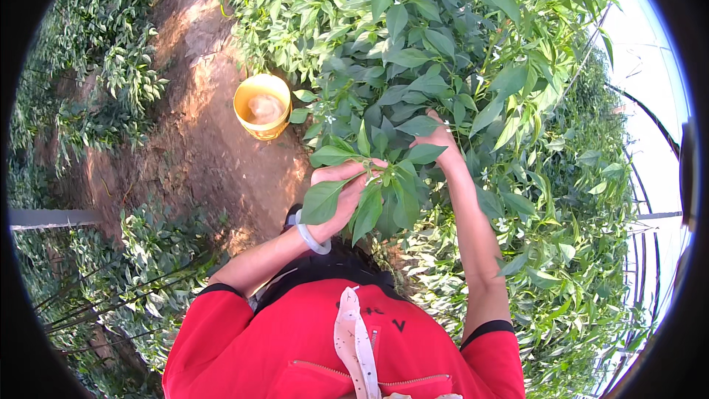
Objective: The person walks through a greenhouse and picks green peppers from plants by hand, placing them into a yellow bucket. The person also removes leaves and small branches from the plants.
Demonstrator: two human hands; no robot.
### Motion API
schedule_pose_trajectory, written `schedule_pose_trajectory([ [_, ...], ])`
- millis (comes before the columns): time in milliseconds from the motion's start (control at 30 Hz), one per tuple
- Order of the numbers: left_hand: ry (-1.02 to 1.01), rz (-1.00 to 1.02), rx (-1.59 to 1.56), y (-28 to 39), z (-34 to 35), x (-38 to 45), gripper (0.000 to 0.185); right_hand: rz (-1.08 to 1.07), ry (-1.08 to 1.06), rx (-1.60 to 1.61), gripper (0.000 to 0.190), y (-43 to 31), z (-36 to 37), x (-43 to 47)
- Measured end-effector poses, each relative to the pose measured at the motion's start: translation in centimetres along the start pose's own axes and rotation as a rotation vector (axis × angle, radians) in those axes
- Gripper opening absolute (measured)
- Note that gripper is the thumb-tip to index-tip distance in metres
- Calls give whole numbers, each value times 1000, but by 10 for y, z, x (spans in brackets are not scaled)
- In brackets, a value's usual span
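My left hand [346, 185], with a pale bangle [313, 234] on its wrist, pinches the top of a leafy green shoot [388, 177]. Broad leaves fan out around its fingers and partly cover them. Further out to the right, my right hand [437, 136] reaches into a pepper plant [412, 83] with small white flowers. Leaves hide most of its fingers, so what they touch cannot be seen.
A yellow bucket [268, 132] with something pale inside stands on the dirt path [205, 177] to the left. Dense plant rows [105, 77] line both sides. Thin support strings [127, 299] cross the lower left. Translucent greenhouse sheeting [648, 94] rises at the right.
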State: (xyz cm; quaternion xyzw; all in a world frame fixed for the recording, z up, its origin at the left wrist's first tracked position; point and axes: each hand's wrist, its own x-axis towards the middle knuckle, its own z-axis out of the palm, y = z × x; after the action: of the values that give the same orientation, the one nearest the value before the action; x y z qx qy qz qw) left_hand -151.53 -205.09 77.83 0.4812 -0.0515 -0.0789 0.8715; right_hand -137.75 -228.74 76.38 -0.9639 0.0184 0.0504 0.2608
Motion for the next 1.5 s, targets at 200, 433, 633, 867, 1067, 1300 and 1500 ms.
schedule_pose_trajectory([
  [200, 36, 25, 122, 4, -4, 1, 21, -254, -1, 180, 46, -6, -8, -3],
  [433, 29, 128, 33, -5, 0, 44, 19, -249, 110, 331, 49, -48, -59, 7],
  [633, -37, 42, 31, 7, 21, 119, 21, -345, -53, 828, 40, -45, -97, 27],
  [867, -54, -55, -119, 26, 53, 177, 16, -274, 42, 795, 18, -60, -112, 20],
  [1067, -120, -224, -137, 30, 52, 184, 21, -281, 0, 918, 25, -64, -126, 5],
  [1300, -116, -161, -113, 23, 74, 211, 20, -424, -67, 1081, 37, -57, -139, 8],
  [1500, -129, -97, 69, 5, 115, 239, 12, -417, 53, 687, 29, -37, -160, 32],
])
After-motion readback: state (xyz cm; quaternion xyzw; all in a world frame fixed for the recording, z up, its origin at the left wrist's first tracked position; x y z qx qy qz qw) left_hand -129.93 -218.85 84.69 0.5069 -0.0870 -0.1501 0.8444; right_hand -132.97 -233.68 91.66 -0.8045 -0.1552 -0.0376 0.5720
